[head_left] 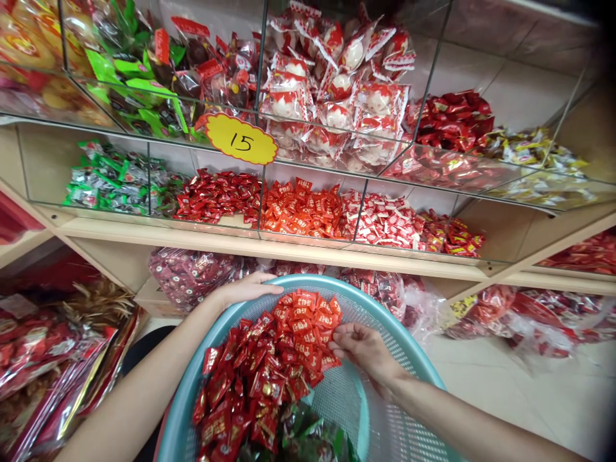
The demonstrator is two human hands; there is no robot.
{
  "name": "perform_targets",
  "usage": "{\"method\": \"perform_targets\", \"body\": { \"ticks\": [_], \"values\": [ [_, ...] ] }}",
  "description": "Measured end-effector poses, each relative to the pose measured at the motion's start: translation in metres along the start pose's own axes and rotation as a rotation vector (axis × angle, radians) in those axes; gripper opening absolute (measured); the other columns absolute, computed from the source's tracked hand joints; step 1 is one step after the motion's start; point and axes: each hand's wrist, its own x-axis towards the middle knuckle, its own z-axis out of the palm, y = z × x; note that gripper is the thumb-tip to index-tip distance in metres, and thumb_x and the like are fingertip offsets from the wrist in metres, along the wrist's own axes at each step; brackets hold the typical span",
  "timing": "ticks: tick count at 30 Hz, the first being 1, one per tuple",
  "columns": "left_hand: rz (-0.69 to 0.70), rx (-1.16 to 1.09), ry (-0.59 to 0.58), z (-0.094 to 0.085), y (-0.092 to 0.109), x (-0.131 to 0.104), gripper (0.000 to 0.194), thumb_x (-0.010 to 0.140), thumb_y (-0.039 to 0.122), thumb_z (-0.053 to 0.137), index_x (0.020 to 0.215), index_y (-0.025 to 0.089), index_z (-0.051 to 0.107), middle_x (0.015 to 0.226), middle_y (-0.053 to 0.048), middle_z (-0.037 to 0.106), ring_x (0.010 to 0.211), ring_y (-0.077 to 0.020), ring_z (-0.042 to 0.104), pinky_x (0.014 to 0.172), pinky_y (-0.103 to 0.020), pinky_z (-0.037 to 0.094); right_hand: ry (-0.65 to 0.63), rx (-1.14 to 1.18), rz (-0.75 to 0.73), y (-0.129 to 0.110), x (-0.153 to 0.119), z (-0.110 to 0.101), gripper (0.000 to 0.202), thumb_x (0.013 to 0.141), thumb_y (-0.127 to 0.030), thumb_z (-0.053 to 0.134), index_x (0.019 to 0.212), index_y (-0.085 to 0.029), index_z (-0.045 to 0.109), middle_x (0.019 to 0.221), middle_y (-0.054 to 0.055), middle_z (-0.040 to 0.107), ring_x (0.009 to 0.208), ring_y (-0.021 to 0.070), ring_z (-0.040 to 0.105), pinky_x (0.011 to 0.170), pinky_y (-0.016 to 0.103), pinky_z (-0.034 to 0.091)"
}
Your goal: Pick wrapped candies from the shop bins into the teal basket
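Note:
A teal plastic basket (404, 333) with mesh walls is in front of me at the bottom of the head view. My left hand (253, 289) grips its far rim, thumb along the inner side. Inside the basket my right hand (363, 350) has its fingers curled together at the edge of the orange-red wrapped candies (305, 324), pinching at a wrapper there. Darker red wrapped candies (255, 378) spread over the left part of the basket. Dark packets with green wrappers (315, 436) lie toward the near side, partly cut off by the frame edge.
Clear-fronted shelf bins stand ahead, with orange-red candies (303, 208), green packets (110, 179) and larger white-and-red packets (337, 96). A yellow price tag (241, 139) reads 15. Bagged candies (192, 276) sit under the shelf. Shiny red packages (38, 340) are at left.

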Motion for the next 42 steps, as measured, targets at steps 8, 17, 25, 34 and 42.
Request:
{"method": "perform_targets", "body": {
  "ticks": [8, 17, 25, 34, 42],
  "values": [
    [0.006, -0.019, 0.013, 0.0, -0.002, -0.002, 0.042, 0.068, 0.046, 0.059, 0.098, 0.017, 0.064, 0.089, 0.0, 0.067, 0.073, -0.016, 0.059, 0.061, -0.022, 0.043, 0.021, -0.413, -0.428, -0.044, -0.005, -0.004, 0.03, 0.067, -0.046, 0.062, 0.069, -0.016, 0.058, 0.056, -0.001, 0.055, 0.05, 0.01, 0.048, 0.049, 0.024, 0.039],
    [0.006, -0.034, -0.013, 0.0, -0.003, -0.002, 0.04, 0.071, 0.045, 0.058, 0.098, 0.016, 0.063, 0.087, -0.002, 0.067, 0.069, -0.0153, 0.059, 0.059, -0.022, 0.043, 0.052, -0.994, -1.147, -0.17, 0.069, 0.054, 0.013, 0.076, -0.022, 0.054, 0.084, -0.016, 0.061, 0.081, 0.004, 0.064, 0.072, 0.0137, 0.055, 0.067, 0.025, 0.04],
    [0.018, -0.056, -0.02, -0.002, -0.012, 0.004, 0.041, 0.069, 0.046, 0.059, 0.097, 0.016, 0.063, 0.086, -0.002, 0.067, 0.07, -0.0161, 0.059, 0.061, -0.023, 0.042, -0.047, -1.494, -1.06, -0.194, 0.129, 0.099, 0.024, 0.071, -0.018, 0.06, 0.095, -0.019, 0.065, 0.095, 0.005, 0.065, 0.085, 0.0163, 0.057, 0.073, 0.023, 0.04],
    [0.016, -0.013, 0.006, -0.002, -0.005, 0.003, 0.041, 0.068, 0.044, 0.059, 0.097, 0.015, 0.064, 0.088, -0.001, 0.067, 0.073, -0.0158, 0.058, 0.063, -0.023, 0.043, 0.07, -1.515, -1.12, -0.198, 0.114, 0.091, 0.018, 0.075, -0.014, 0.049, 0.081, -0.018, 0.065, 0.088, 0.007, 0.064, 0.082, 0.0173, 0.056, 0.07, 0.024, 0.039],
    [0.035, 0.039, 0.004, -0.002, -0.005, 0.003, 0.041, 0.069, 0.045, 0.059, 0.098, 0.017, 0.064, 0.091, 0.0, 0.067, 0.075, -0.0149, 0.057, 0.065, -0.022, 0.041, 0.031, -0.82, -1.129, -0.164, 0.029, 0.041, 0.014, 0.076, -0.027, 0.051, 0.073, -0.015, 0.058, 0.063, 0.001, 0.06, 0.056, 0.0105, 0.052, 0.056, 0.023, 0.04]
  ]
}}
